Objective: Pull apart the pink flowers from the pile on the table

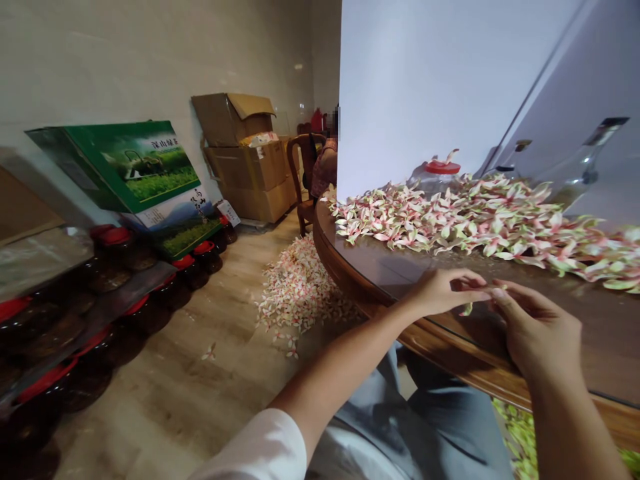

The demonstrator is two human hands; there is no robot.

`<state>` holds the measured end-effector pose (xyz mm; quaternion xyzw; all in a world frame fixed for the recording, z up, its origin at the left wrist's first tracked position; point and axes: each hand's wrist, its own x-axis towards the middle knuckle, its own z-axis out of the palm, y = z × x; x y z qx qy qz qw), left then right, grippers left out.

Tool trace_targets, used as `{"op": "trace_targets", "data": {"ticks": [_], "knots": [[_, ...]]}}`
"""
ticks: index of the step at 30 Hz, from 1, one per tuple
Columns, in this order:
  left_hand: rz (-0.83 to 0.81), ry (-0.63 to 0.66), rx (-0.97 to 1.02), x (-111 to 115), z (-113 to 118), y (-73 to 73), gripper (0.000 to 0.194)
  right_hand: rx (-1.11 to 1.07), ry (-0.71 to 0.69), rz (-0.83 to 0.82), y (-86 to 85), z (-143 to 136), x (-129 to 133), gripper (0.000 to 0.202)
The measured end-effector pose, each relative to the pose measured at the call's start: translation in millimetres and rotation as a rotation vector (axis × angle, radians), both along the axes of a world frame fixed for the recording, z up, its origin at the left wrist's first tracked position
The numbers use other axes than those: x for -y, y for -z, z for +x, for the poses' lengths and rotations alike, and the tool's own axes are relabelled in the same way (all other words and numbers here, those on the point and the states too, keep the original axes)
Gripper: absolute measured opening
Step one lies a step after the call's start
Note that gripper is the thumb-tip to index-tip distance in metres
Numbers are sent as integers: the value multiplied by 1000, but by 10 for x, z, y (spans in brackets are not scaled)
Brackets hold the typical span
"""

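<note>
My left hand (447, 293) and my right hand (543, 330) meet fingertip to fingertip over the front edge of the round wooden table (380, 263). Both are closed in a pinch on one small flower, mostly covered by the fingers. A green and pinkish bit of the flower (467, 310) hangs below my left fingers, and a pale tip shows at my right thumb. Beyond my hands, a broad heap of pink, white and green flowers (480, 220) spreads over the tabletop.
Behind the heap stand a red-lidded clear jar (443, 168) and a glass bottle (575, 175). A flower pile (303, 287) lies on the floor. Red-lidded jars (187, 270), a green printed box (150, 173) and cardboard boxes (250, 173) line the wall. A person (326, 167) sits beyond the white panel.
</note>
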<state>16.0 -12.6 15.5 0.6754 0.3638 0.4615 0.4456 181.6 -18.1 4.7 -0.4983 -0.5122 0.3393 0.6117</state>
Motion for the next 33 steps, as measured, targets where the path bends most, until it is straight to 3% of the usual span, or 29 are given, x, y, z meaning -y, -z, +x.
{"op": "trace_targets", "data": {"ticks": [4, 7, 13, 24, 33], "knots": [[66, -29, 31, 9, 16, -16, 35, -52, -16, 14, -62, -17, 66, 43], [72, -34, 79, -2, 49, 26, 27, -15, -112, 32, -119, -38, 156, 38], [80, 12, 144, -154, 82, 145, 21, -14, -164, 53, -36, 19, 67, 34], [53, -71, 118, -188, 75, 203, 22, -99, -258, 30, -45, 19, 66, 34], [163, -166, -3, -106, 73, 150, 21, -8, -264, 47, -36, 7, 66, 39]]}}
